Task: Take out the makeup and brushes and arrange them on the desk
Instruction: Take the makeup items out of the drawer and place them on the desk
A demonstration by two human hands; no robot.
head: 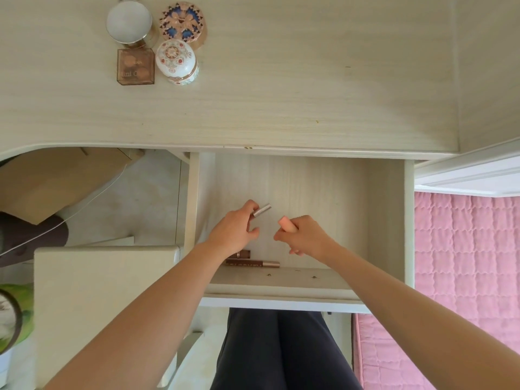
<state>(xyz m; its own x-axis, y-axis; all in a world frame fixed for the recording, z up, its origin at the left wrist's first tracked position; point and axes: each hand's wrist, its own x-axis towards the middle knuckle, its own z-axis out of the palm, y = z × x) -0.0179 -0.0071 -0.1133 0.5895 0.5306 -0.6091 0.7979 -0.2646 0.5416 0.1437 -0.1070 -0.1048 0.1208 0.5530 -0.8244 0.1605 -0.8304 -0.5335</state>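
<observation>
Both hands are inside the open drawer (394,215) below the pale wooden desk (281,94). My left hand (235,230) pinches a small silver-pink tube (262,210) that sticks out toward the upper right. My right hand (305,235) grips a peach-coloured stick (287,223) whose blunt end points up and left. Two brown and rose-gold tubes (253,262) lie at the drawer's near edge, partly hidden by my left wrist. On the desk's far left stand a brown square compact (136,66), a white round jar (129,22) and two patterned round boxes (176,61).
A white stool or side unit (98,291) stands left of the drawer. A cardboard box (62,175) and a thin cable lie on the floor at left. A pink quilted bed cover (467,263) fills the right. My dark-trousered legs (278,350) are below the drawer.
</observation>
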